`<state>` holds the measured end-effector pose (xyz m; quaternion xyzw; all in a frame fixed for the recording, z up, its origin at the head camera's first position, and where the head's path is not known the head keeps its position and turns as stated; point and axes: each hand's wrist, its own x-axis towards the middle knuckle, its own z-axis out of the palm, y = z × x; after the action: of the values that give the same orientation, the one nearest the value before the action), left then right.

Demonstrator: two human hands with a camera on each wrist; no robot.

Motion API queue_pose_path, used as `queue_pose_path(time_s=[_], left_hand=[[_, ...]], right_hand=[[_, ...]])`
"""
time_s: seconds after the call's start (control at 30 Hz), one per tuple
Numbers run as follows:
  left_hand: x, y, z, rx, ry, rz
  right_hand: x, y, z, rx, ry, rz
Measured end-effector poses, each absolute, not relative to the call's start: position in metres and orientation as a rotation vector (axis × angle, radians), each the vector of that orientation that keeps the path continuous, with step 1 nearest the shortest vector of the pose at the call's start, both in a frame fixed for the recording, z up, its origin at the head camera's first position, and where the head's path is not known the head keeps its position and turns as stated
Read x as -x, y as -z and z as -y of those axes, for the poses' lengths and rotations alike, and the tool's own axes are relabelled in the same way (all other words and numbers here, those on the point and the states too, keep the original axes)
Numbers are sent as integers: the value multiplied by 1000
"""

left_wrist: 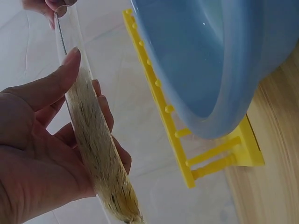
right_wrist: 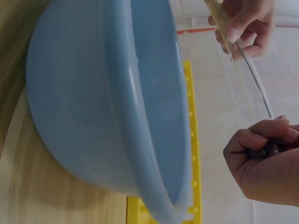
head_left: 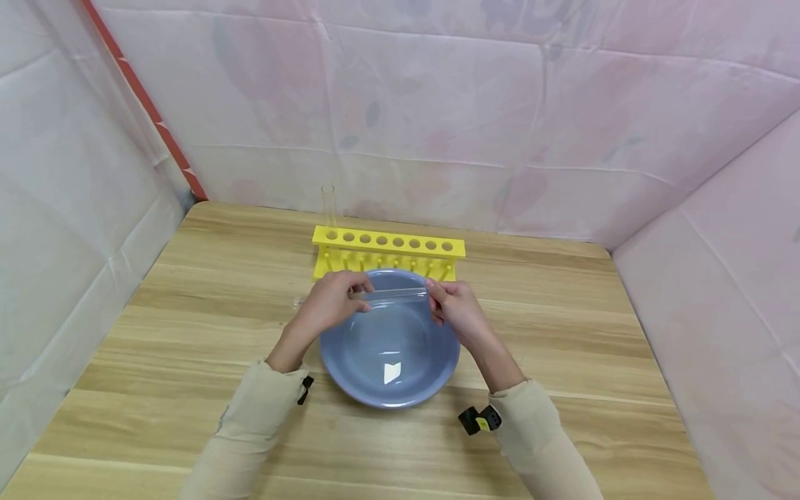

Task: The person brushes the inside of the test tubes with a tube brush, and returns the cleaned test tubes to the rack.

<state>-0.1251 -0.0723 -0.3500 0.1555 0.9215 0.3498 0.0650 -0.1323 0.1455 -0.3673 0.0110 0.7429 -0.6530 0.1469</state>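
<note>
Over the far part of a blue basin (head_left: pixel 375 347), my left hand (head_left: pixel 328 302) holds a clear test tube (head_left: pixel 396 297) lying roughly level. In the left wrist view its thumb and fingers curl round the glass. Inside the tube sits a test tube brush with pale, dark-flecked bristles (left_wrist: pixel 100 144). Its twisted wire stem (right_wrist: pixel 254 72) runs out of the tube's mouth towards my right hand (head_left: pixel 459 310). That hand's fingers are curled round the stem end in the right wrist view, close by the tube mouth. The brush's grip end is hidden in the palm.
Behind the basin stands a yellow test tube rack (head_left: pixel 390 241) with a row of holes and pegs. Another clear test tube (head_left: pixel 328 208) stands upright in its leftmost hole. The wooden table (head_left: pixel 219 312) meets cloth-covered walls (head_left: pixel 437 104) at the back and sides.
</note>
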Motion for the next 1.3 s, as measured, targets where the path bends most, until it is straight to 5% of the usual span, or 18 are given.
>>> queue_pose_path(time_s=[1.3], left_hand=[[124, 347, 75, -523, -1128, -2691]], right_hand=[[132, 369, -149, 38, 1907, -2076]])
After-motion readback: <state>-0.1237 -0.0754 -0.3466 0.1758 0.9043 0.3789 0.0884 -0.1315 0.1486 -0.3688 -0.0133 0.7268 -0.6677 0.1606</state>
